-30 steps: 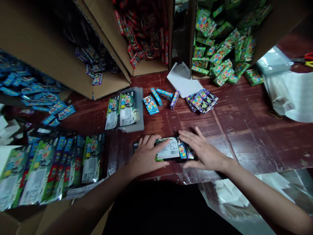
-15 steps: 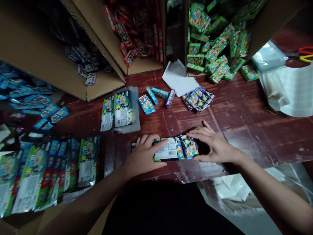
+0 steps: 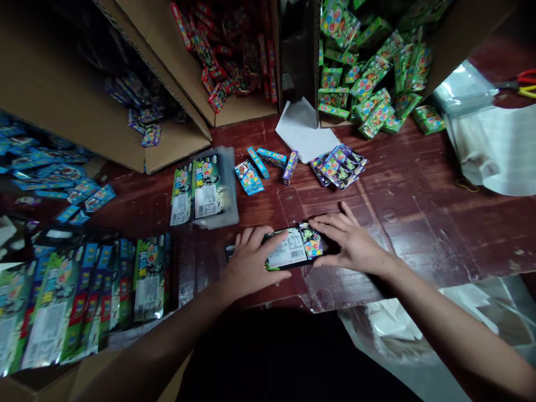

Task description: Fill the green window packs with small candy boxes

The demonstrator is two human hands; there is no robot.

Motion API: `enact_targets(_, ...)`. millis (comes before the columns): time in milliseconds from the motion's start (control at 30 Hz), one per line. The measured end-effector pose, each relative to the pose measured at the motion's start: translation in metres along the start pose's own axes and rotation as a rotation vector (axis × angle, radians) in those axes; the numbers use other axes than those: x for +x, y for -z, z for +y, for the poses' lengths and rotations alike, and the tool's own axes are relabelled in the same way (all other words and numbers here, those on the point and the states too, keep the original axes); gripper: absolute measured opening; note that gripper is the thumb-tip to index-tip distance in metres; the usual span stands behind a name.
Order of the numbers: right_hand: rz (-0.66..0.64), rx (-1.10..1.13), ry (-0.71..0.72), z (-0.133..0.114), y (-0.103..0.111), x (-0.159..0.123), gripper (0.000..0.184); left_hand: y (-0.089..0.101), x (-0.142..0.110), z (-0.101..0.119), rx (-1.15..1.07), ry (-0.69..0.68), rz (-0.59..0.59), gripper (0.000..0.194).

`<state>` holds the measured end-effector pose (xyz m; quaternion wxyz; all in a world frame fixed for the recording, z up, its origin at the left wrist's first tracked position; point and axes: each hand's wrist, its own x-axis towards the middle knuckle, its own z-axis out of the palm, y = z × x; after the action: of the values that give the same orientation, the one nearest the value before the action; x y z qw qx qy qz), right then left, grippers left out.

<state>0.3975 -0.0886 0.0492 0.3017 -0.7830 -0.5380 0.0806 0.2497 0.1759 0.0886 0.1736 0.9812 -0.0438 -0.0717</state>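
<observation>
Resting palm down across the printed pouch (image 3: 288,248), the left hand (image 3: 248,259) lay loosely spread, index finger over the white label and thumb by the near edge; whether its other fingers curled under, I could not tell. The right hand (image 3: 354,243) was half closed, with a small purple box (image 3: 312,247) between fingertips at its far side and thumb at its near corner; box and pouch lay together at the front of the bench (image 3: 402,223), the box at the pouch's right end.

In my judgement, good handling here called for a light, steady left palm, the box squared to the pouch, and even pressure from both sides, so that no corner snagged or creased the film.

Beyond stood open cardboard cartons: the leftmost carton (image 3: 176,146) held purple boxes (image 3: 151,135), mostly in shadow; the middle carton (image 3: 247,114) held red boxes (image 3: 218,97); the right carton (image 3: 460,47) held green boxes (image 3: 372,120), jumbled to its mouth; filled pouches (image 3: 54,312) stood in a row at the left, coloured boxes showing between them.
</observation>
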Motion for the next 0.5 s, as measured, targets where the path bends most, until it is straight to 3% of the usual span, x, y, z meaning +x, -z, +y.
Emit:
enact_targets(233,-0.024,-0.035,-0.040,-0.017,-0.008,-0.004,0.079,-0.005,0.002,0.011,-0.002,0.090,0.024,0.083)
enact_targets(400,-0.124,-0.086,0.041,-0.024,-0.004,-0.004,0.086,0.003,-0.002,0.011,-0.058,0.059,-0.014,0.097)
enact_targets(500,0.027,-0.282,0.009,-0.018,-0.017,-0.004,0.083,-0.010,-0.002,-0.005,-0.029,0.057,0.053,0.100)
